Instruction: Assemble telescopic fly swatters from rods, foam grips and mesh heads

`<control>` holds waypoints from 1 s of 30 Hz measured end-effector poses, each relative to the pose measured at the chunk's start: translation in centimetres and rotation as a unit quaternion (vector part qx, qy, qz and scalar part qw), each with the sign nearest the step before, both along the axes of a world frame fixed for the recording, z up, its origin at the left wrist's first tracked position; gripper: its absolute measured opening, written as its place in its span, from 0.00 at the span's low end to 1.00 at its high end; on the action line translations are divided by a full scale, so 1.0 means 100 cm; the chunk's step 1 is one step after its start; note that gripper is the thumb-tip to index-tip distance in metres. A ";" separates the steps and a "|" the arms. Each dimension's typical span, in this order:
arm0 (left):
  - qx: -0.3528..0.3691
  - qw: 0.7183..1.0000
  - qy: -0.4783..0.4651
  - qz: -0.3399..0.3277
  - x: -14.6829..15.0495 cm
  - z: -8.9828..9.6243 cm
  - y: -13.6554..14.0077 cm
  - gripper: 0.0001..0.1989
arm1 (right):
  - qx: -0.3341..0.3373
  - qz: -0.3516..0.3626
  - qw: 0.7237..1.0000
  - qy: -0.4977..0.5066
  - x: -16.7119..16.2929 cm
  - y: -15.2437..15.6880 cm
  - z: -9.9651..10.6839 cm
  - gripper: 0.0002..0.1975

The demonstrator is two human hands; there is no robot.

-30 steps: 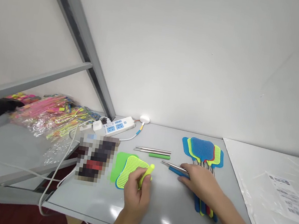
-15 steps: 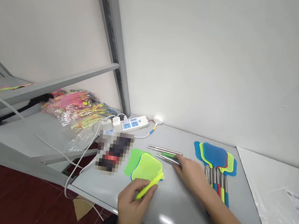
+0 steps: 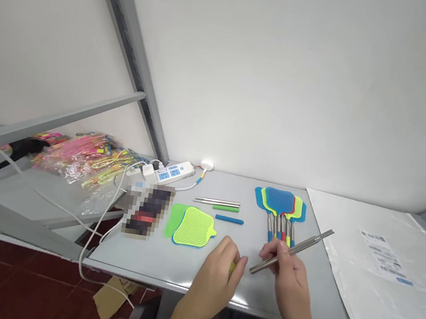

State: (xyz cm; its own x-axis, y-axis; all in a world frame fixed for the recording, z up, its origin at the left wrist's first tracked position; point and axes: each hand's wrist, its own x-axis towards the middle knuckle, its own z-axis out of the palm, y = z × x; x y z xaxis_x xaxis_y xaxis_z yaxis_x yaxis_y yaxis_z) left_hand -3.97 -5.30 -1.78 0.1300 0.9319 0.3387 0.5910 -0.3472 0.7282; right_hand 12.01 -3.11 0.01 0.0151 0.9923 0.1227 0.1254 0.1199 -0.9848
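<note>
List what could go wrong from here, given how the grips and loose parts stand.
The right grip pinches at least one slanted metal rod, its ends sticking out on both sides, so it could swivel or slip.

The blue handle and green handle lie loose on the tabletop; a bump might send them rolling.

The left grip hides most of a yellow-green piece, so a poor hold could go unnoticed.

Right hand (image 3: pixel 288 269): withdrawn toward the bench's front edge, a slim silver metal rod (image 3: pixel 304 245) now raised off the top, aslant. Left hand (image 3: pixel 221 267): moved away from the mesh heads to the front edge, yellow-green plastic tube (image 3: pixel 232 268) now mostly hidden in its grip. Straight blue plastic tube (image 3: pixel 229 219): now uncovered, farther left than a second ago.
</note>
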 end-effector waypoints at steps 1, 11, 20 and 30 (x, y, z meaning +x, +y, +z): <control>0.017 1.000 -0.005 -0.005 0.007 -0.005 0.000 0.08 | -0.002 -0.007 1.000 0.002 0.000 -0.006 0.000 0.24; 0.119 0.988 -0.095 0.017 0.048 -0.050 0.011 0.05 | 0.098 -0.070 0.992 0.023 0.014 -0.024 -0.014 0.20; 0.018 0.993 -0.113 0.024 0.046 -0.047 0.007 0.16 | 0.098 0.059 0.988 -0.108 0.005 -0.019 0.002 0.18; -0.024 0.992 -0.119 -0.018 0.044 -0.046 0.009 0.17 | 0.061 0.083 0.972 -0.210 0.006 -0.010 0.012 0.21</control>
State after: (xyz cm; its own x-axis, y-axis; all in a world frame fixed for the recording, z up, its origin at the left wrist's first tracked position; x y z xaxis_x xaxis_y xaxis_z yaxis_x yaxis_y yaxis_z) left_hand 0.41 -4.41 -6.35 0.0849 0.9440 0.3189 0.3885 -0.3261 0.8618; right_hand 12.58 -4.16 1.23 -0.2204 0.9546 0.2006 0.4821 0.2854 -0.8284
